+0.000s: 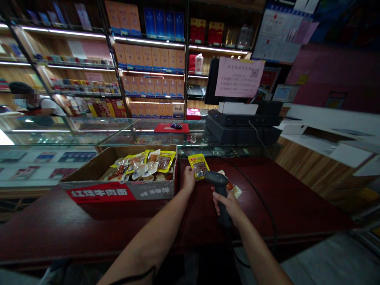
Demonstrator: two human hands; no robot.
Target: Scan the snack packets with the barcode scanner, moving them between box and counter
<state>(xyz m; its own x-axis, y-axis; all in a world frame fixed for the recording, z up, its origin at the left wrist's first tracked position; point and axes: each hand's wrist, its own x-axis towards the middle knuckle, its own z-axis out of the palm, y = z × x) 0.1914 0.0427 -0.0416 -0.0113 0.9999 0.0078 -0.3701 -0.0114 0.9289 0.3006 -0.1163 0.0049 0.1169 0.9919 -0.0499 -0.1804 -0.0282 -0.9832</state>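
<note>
My left hand grips the lower left edge of a yellow snack packet with a brown filling showing through its window. Wrapped around the handle of a dark grey barcode scanner is my right hand; the scanner's head points left, toward the packet. Behind the scanner, partly hidden by it and my hand, a few small packets lie on the dark red table. To the left of my left hand stands an open cardboard box filled with several yellow and clear snack packets.
A monitor bearing a pink notice stands on a black cash drawer behind the table. The scanner's cable runs along the right. A mouse lies on a red mat. Another person leans at the glass counter, far left. Stocked shelves line the back.
</note>
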